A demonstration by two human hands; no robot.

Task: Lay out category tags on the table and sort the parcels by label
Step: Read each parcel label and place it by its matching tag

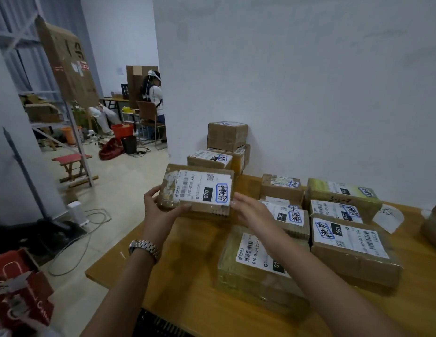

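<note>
A brown cardboard parcel [197,189] with a white label reading 070 and a blue-circled handwritten mark is held up over the table's left edge. My left hand [161,206] grips its left end and my right hand [253,210] grips its right end. Several other labelled parcels lie on the wooden table [187,276]: one marked 010 [256,268] under my right forearm, one marked 150 [350,251] to the right. A stack of parcels [226,147] stands by the wall. A white paper tag [388,216] with handwriting lies at the right.
A white wall runs behind the table. On the floor at the left are cables, a red bag [20,290], a small red stool [71,164] and metal shelving [49,98]. A person [155,98] sits far back in the room.
</note>
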